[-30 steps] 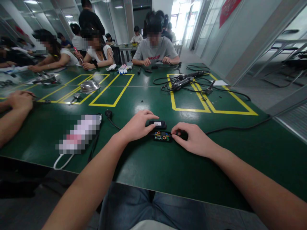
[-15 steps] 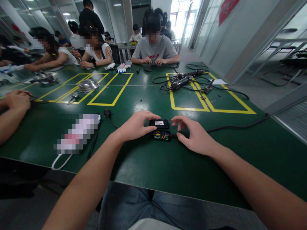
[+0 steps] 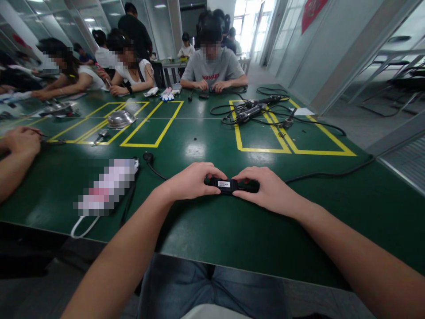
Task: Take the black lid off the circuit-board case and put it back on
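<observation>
A black power adapter [image 3: 225,189] lies on the green table in front of me, its cover with a white label on top. My left hand [image 3: 191,181] grips the left end of it between thumb and fingers. From the other side, my right hand [image 3: 267,188] pinches the right end, near a black cable. The circuit board inside is now hidden under the cover. I cannot tell whether the cover sits fully flush. A black plug [image 3: 148,157] on a cord lies to the left of my left hand.
A pixelated pouch-like item [image 3: 108,188] with a white strap lies at left. Beyond are a metal bowl [image 3: 121,119], yellow tape rectangles, and black electric screwdrivers [image 3: 250,113] with tangled cords. A co-worker's hands [image 3: 23,144] rest at far left; another person [image 3: 212,66] sits opposite.
The labelled cover has come down onto the lower half, hiding the circuit board. My right hand has moved left and closed on the adapter's right end.
</observation>
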Demonstrator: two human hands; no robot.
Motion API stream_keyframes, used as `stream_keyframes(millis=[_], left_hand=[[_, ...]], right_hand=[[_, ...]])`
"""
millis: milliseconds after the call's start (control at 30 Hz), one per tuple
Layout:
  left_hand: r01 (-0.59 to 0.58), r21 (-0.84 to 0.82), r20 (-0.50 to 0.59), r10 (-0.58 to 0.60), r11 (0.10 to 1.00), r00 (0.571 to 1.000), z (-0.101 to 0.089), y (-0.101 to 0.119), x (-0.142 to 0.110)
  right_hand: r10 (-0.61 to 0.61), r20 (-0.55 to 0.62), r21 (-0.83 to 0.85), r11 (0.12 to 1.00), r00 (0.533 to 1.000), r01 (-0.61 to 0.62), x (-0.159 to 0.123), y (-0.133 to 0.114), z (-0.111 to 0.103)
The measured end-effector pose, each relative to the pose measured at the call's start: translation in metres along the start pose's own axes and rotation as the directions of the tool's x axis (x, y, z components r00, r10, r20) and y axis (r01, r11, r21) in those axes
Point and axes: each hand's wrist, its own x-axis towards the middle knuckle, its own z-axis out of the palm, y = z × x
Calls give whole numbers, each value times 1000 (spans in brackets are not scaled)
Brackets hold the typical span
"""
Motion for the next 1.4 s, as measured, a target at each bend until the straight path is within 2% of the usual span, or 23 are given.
stream_keyframes(millis=[367, 567, 633, 733, 800, 900, 1067, 1267, 1400], left_hand=[[6, 104, -16, -5, 995, 1000, 7, 7, 4], [-45, 69, -37, 47, 997, 998, 7, 4, 3], [-42, 36, -74, 45, 998, 996, 5, 2, 3], [8, 22, -184, -4, 1000, 983, 4, -4, 4], [62, 79, -252, -40, 995, 967, 4, -10, 6], [130, 177, -286, -75, 976, 955, 9, -20, 9], [125, 202, -265, -69, 971, 962, 16, -29, 11], [47, 185, -281, 7, 982, 960, 7, -16, 6], [20, 90, -104, -10, 996, 995, 3, -7, 2]], right_hand=[[7, 6, -3, 1000, 1000, -7, -2, -2, -1], [25, 5, -9, 1000, 1000, -24, -3, -3, 3], [35, -21, -2, 999, 999, -35, -4, -2, 6], [65, -66, 30, 998, 996, -63, -5, 1, 6], [69, -71, 31, 997, 995, -67, -5, 3, 5], [38, -45, -15, 999, 998, -39, -4, 3, 2], [-12, -19, -43, 999, 1000, 11, -3, 2, 2], [-6, -4, 1, 1000, 1000, 6, -1, 3, 2], [-2, 8, 66, 998, 1000, 2, -1, 2, 1]])
